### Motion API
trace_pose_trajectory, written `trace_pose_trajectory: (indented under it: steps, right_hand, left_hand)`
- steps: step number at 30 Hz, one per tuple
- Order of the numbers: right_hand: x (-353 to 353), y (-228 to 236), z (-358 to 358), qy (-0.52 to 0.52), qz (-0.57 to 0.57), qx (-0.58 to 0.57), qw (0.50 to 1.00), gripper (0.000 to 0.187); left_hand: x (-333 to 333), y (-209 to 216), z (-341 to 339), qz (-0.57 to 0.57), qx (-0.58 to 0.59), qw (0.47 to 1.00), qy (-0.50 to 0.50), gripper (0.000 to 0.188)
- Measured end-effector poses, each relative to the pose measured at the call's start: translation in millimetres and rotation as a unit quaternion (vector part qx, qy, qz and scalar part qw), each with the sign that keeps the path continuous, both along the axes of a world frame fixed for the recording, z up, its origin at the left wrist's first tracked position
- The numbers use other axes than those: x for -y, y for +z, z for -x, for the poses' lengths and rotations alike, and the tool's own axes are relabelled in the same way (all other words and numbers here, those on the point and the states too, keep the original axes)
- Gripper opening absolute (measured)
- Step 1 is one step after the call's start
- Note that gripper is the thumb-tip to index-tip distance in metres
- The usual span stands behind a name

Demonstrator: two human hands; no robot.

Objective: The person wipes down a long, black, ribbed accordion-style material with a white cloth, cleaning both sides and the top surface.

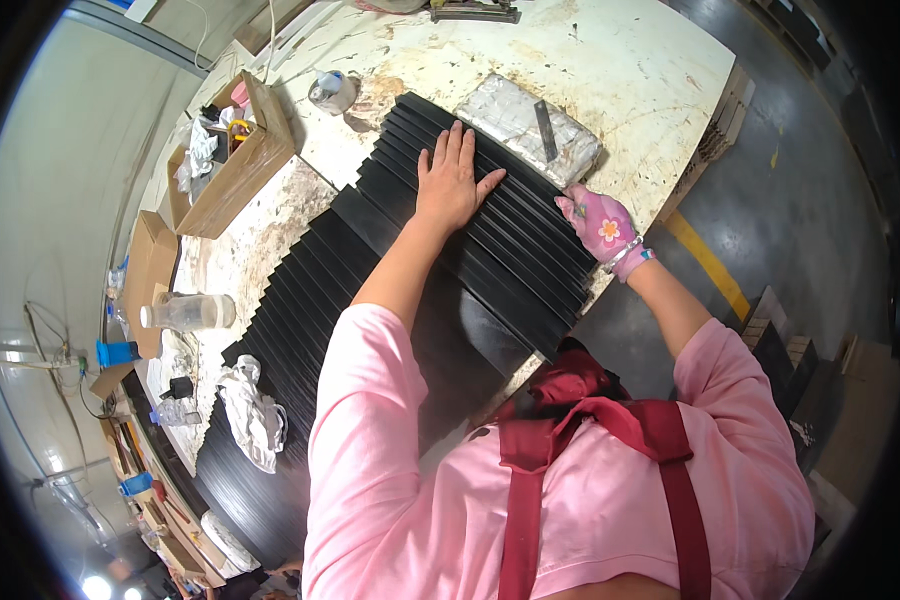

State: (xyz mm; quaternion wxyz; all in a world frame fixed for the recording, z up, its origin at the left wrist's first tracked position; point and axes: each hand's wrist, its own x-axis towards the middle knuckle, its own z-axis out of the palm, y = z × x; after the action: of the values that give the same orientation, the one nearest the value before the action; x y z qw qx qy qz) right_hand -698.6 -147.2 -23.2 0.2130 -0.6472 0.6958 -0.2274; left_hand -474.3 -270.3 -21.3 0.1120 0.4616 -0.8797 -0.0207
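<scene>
A long black pleated bellows cover point(500, 240) lies across the worktable, its folds running in close rows. My bare left hand point(450, 185) rests flat on the folds near the far end, fingers stretched and thumb apart. At the right edge of the pleats is my right hand point(602, 228), in a pink glove with a flower on it. Its fingers are bent closed on the edge of the folds; the fingertips are partly hidden. Just beyond the cover sits a block wrapped in silvery film point(520, 125), with a flat dark metal strip point(545, 130) on top.
The stained pale worktable point(650, 70) carries a clear jar point(332, 92), a cardboard box of rags and tools point(235, 160) and a plastic bottle point(190, 312). A white rag point(253, 415) lies on the cover's left stretch. A yellow floor line point(708, 262) runs beyond the table's right edge.
</scene>
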Motion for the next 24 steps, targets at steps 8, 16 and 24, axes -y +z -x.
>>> trace_pose_trajectory:
  steps: [8, 16, 24]
  right_hand:
    - [17, -2, 5, -0.038, -0.035, -0.047, 0.998, 0.035]
    - [22, -6, 10, -0.013, 0.014, -0.072, 0.997, 0.035]
    - [11, 6, 3, -0.043, -0.012, -0.116, 0.992, 0.034]
  left_hand:
    - [17, -2, 17, -0.062, 0.026, 0.998, 0.007, 0.091]
    - [16, -9, 10, 0.001, -0.025, 1.000, -0.001, 0.080]
    - [1, -9, 3, 0.017, -0.013, 1.000, -0.018, 0.076]
